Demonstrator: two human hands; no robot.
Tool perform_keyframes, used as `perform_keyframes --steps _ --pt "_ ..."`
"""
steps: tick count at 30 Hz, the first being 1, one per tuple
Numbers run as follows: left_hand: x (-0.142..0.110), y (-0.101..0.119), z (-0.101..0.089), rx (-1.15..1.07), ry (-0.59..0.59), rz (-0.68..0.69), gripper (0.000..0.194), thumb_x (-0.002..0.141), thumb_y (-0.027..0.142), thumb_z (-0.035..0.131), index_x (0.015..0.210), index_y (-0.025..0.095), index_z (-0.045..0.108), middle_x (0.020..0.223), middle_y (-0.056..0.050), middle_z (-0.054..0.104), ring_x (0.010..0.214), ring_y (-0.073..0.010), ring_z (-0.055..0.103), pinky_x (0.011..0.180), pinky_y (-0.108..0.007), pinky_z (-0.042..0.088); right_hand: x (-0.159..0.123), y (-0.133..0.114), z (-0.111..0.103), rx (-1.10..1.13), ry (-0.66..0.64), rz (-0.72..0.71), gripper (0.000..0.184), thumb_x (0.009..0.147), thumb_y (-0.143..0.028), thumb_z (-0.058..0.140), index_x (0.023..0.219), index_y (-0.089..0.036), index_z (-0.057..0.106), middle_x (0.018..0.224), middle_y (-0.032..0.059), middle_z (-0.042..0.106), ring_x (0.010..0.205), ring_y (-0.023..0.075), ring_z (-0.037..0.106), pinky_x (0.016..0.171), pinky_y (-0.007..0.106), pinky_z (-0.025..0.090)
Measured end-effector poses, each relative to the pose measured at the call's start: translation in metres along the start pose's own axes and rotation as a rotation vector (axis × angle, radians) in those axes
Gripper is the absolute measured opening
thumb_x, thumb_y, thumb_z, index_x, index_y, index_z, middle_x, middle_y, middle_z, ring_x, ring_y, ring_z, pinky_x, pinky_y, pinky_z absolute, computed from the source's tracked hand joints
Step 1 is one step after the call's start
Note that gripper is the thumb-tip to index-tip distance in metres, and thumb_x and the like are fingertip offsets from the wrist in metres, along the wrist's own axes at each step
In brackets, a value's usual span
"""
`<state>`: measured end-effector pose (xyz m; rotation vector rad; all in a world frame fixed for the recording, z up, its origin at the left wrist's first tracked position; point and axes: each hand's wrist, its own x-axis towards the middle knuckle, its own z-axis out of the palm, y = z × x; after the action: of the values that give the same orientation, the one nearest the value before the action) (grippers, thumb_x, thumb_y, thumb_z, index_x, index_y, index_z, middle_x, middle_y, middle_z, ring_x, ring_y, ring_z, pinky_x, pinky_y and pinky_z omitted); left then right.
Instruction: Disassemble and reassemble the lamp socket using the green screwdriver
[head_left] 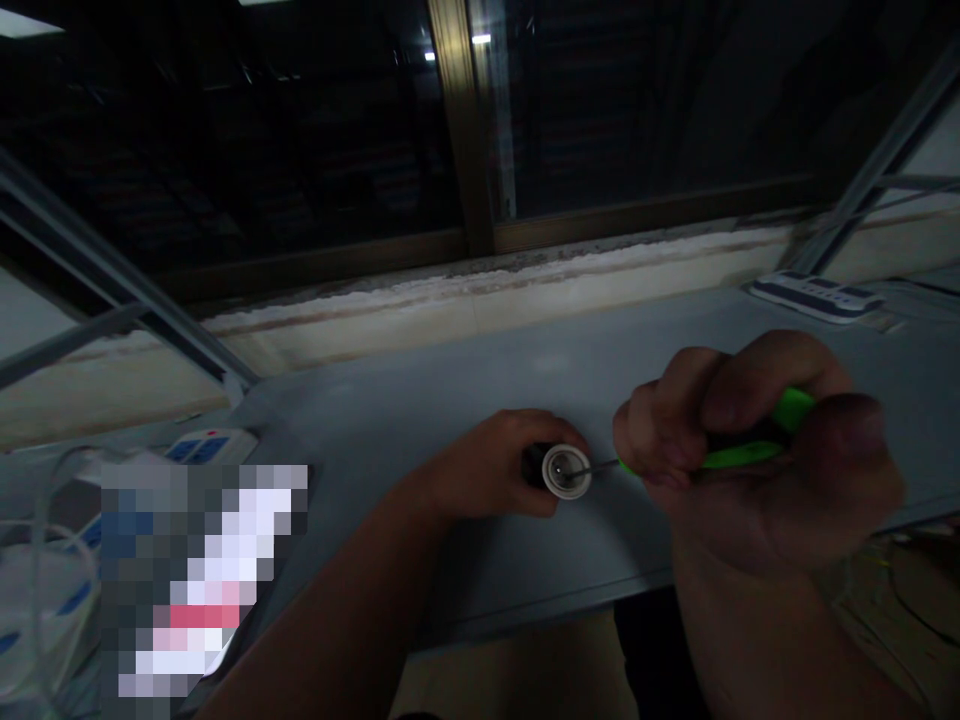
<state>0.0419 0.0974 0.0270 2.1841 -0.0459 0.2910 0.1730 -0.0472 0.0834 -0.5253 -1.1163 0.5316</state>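
My left hand (517, 465) is closed around a small round lamp socket (568, 472) with a dark body and a white rim, its hollow end facing up toward me. Metal shows inside the opening. In my right hand (757, 450) is a screwdriver (739, 457) with a green and black handle, the fingers wrapped round it. Its thin metal shaft points left and reaches into the mouth of the socket. Where exactly the tip touches inside cannot be made out.
Both hands are above a grey table (420, 395) by a dark window. A white power strip (817, 297) lies at the back right. White power strips with blue sockets (206, 446) and cables are at the left, beside a pixelated device (202, 590). Metal frame bars flank the table.
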Motion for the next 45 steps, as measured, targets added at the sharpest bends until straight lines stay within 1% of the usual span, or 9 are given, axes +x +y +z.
perform_keyframes --steps 4,10,20,26,30,33,38,42,45 --pt "0.000 0.002 0.000 -0.011 -0.012 -0.010 0.040 0.072 0.013 0.079 0.112 0.017 0.072 0.107 -0.005 0.074 0.098 -0.0202 0.067 0.089 -0.031 0.050 0.000 -0.003 0.001 -0.018 -0.010 0.013 0.024 0.092 -0.042 0.073 0.080 -0.021 0.071 0.061 -0.0015 0.058 0.045 0.0118 0.049 0.040 0.027 0.041" --pt "0.000 0.005 -0.001 -0.007 -0.006 -0.053 0.040 0.072 0.013 0.079 0.111 0.016 0.073 0.105 -0.004 0.074 0.095 -0.0194 0.067 0.085 -0.029 0.050 -0.001 -0.001 0.005 -0.047 0.000 0.000 0.031 0.094 -0.049 0.069 0.080 -0.022 0.071 0.062 -0.0003 0.059 0.045 0.0120 0.049 0.040 0.027 0.041" --pt "0.001 0.006 0.000 -0.011 0.001 -0.045 0.037 0.072 0.011 0.078 0.108 0.017 0.073 0.102 -0.003 0.075 0.093 -0.0189 0.068 0.083 -0.029 0.050 0.001 -0.005 0.005 -0.054 0.015 0.000 0.032 0.097 -0.047 0.066 0.077 -0.022 0.070 0.059 -0.0012 0.058 0.043 0.0110 0.048 0.038 0.026 0.041" --pt "0.000 0.007 0.000 -0.031 -0.010 -0.073 0.043 0.070 0.010 0.081 0.112 0.017 0.074 0.105 -0.003 0.075 0.095 -0.0193 0.069 0.084 -0.029 0.051 -0.003 -0.006 0.009 -0.082 0.005 0.010 0.032 0.097 -0.045 0.066 0.076 -0.021 0.070 0.059 -0.0009 0.059 0.044 0.0112 0.049 0.039 0.027 0.041" --pt "-0.001 0.008 -0.001 -0.040 -0.014 -0.036 0.033 0.074 0.009 0.079 0.105 0.016 0.074 0.108 -0.005 0.075 0.099 -0.0200 0.068 0.089 -0.030 0.052 -0.006 -0.005 0.011 -0.120 -0.065 -0.020 0.032 0.097 -0.043 0.067 0.075 -0.020 0.067 0.058 -0.0001 0.058 0.048 0.0126 0.054 0.042 0.027 0.043" --pt "0.000 0.007 -0.001 -0.039 -0.014 0.017 0.030 0.076 0.007 0.077 0.104 0.017 0.075 0.114 -0.006 0.074 0.106 -0.0214 0.067 0.096 -0.032 0.051 -0.005 -0.005 0.009 -0.128 -0.081 -0.031 0.030 0.096 -0.041 0.069 0.075 -0.020 0.067 0.058 0.0002 0.058 0.050 0.0134 0.055 0.043 0.027 0.044" --pt "0.001 0.002 0.000 -0.009 -0.016 0.034 0.030 0.076 0.011 0.079 0.105 0.020 0.077 0.111 -0.005 0.074 0.101 -0.0201 0.068 0.093 -0.032 0.052 -0.003 -0.007 0.006 -0.113 -0.109 -0.019 0.032 0.098 -0.040 0.065 0.075 -0.019 0.068 0.059 0.0007 0.058 0.050 0.0127 0.055 0.044 0.026 0.044" --pt "0.001 0.007 -0.001 -0.033 -0.017 0.016 0.028 0.074 0.018 0.085 0.101 0.018 0.079 0.107 -0.006 0.076 0.100 -0.0205 0.068 0.092 -0.031 0.052 -0.004 -0.009 0.006 -0.098 -0.101 0.007 0.034 0.099 -0.040 0.064 0.074 -0.018 0.067 0.059 0.0012 0.058 0.050 0.0126 0.055 0.044 0.027 0.045" --pt "0.000 0.013 -0.001 -0.073 -0.007 0.003 0.026 0.080 0.023 0.082 0.106 0.017 0.079 0.104 -0.007 0.076 0.096 -0.0197 0.070 0.088 -0.030 0.053 -0.004 -0.009 0.005 -0.082 -0.100 0.003 0.035 0.100 -0.042 0.063 0.074 -0.018 0.067 0.059 0.0007 0.057 0.049 0.0123 0.054 0.044 0.027 0.044"
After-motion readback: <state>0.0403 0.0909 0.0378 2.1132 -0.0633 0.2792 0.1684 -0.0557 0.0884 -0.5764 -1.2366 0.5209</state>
